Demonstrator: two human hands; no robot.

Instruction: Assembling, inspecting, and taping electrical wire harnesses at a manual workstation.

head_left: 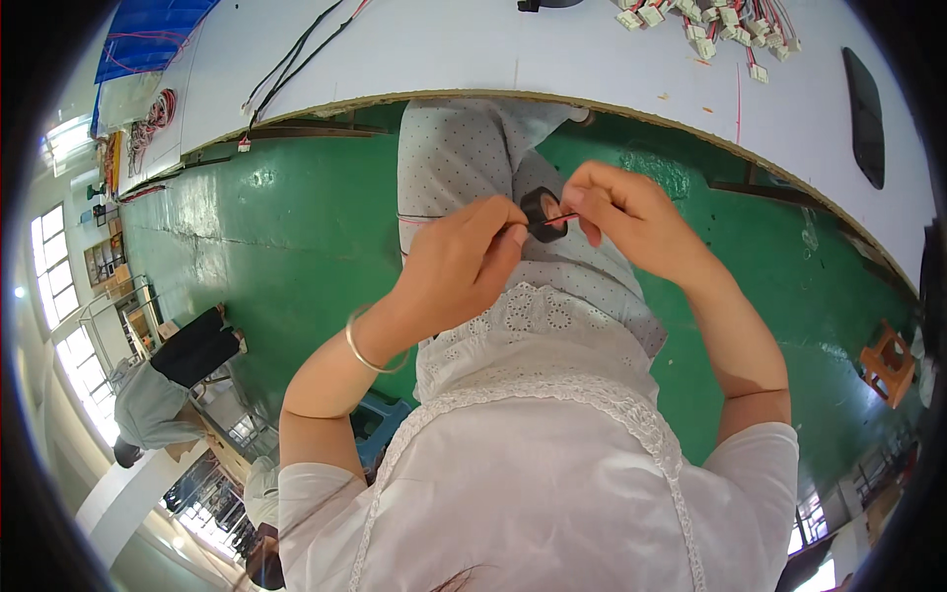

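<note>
Over my lap, both hands are raised close together around a thin red and black wire (564, 218). My left hand (459, 259) is closed, thumb against fingers, on the wire; a line of it shows beyond that hand across the trouser leg. My right hand (631, 217) pinches the wire's other side between thumb and forefinger. A roll of black tape (539, 207) sits upright between the hands, against the fingertips. Whether the tape's loose end is stuck to the wire cannot be made out.
Ahead is a white worktable (434, 59) with a curved-looking edge. On it lie white connectors (730, 25) with wires, black cables (291, 64), a dark phone-like slab (865, 118) and a blue bin (148, 39). Stools (888, 363) stand on the green floor; another person (168, 395) is at left.
</note>
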